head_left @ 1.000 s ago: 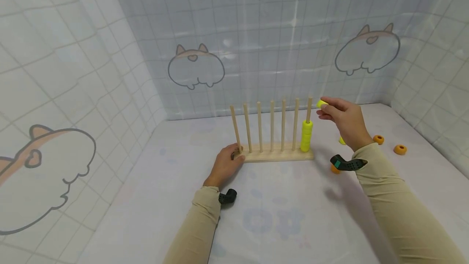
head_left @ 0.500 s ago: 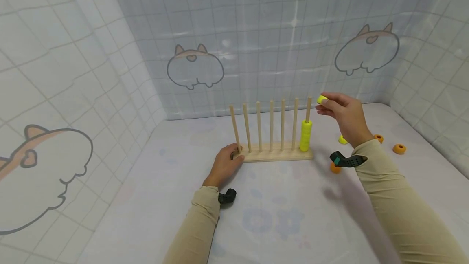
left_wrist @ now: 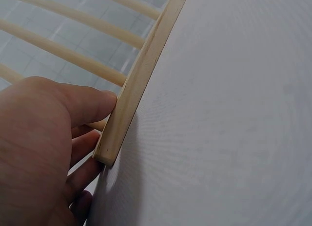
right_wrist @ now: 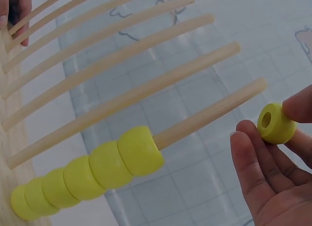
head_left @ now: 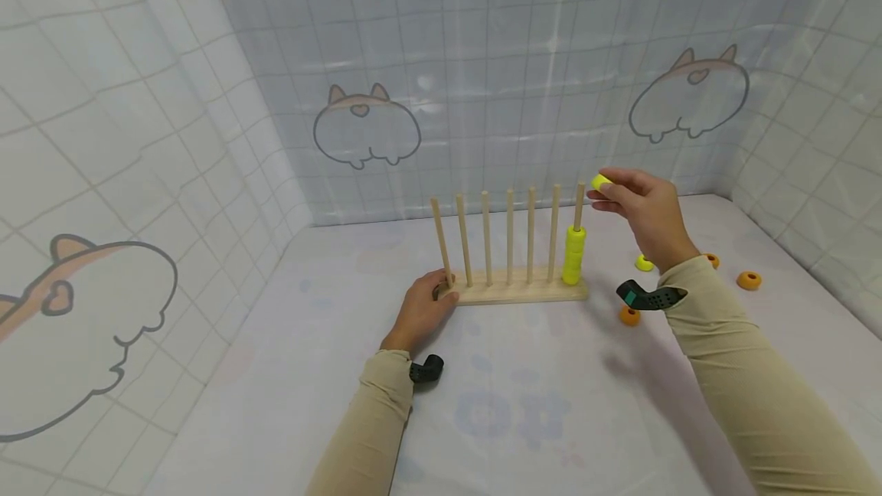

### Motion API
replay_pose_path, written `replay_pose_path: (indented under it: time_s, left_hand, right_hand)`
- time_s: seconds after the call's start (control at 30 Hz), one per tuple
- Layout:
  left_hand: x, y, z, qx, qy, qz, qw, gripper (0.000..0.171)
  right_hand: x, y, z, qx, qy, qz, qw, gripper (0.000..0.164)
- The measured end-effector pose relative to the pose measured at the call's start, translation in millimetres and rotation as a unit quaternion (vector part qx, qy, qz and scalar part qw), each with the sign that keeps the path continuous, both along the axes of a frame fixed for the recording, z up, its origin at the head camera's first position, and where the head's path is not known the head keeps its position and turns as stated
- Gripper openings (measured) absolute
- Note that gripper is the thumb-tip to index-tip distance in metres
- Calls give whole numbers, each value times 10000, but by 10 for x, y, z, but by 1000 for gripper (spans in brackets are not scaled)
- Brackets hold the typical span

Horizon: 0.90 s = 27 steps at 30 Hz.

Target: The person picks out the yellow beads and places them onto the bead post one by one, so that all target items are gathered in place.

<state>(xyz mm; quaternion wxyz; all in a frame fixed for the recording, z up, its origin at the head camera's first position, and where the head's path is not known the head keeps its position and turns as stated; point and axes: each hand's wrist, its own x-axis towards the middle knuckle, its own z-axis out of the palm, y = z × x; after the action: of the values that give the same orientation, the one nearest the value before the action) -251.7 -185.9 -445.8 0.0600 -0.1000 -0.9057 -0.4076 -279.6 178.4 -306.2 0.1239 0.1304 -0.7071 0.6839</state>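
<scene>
A wooden rack (head_left: 513, 295) with a row of upright pegs stands on the table. Its rightmost peg (head_left: 579, 209) carries a stack of several yellow beads (head_left: 573, 255), the top of the peg showing bare. At the rack's left end my left hand (head_left: 422, 311) grips the base, thumb along the front edge in the left wrist view. My right hand (head_left: 651, 213) pinches one yellow bead (right_wrist: 277, 123) between thumb and fingers. That bead is just right of the rightmost peg's tip, apart from it, its hole facing the peg in the right wrist view.
Another yellow bead (head_left: 644, 262) lies on the table below the right hand. An orange bead (head_left: 629, 315) sits near the right wrist strap, and two more orange ones, including one orange bead (head_left: 749, 280), lie farther right. A patterned tile-print wall covering (head_left: 482, 98) rises behind the rack.
My right hand has risen slightly and shifted a little left with the yellow bead, closer to the rightmost peg's tip. The left hand stays on the rack's base.
</scene>
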Motion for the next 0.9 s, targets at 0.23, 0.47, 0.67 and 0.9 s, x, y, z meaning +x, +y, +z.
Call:
replay_pose_path:
  time_s: [0.23,0.47,0.67,0.9]
  left_hand:
    - [-1,6,12,-6,-76,22,10000,34]
    - [-10,30,11,-23,-17,114,9999,36]
    - [10,58,28,-20,-45,257,9997,41]
    - [32,78,46,37,-130,360,9993,46]
  right_hand:
    - [-15,0,20,-37,30,64,10000,41]
    - [-18,-4,51,179,147,90,9997,41]
    - [-29,-35,61,292,218,121,9993,41]
    - [-27,-44,68,23,210,258,9994,41]
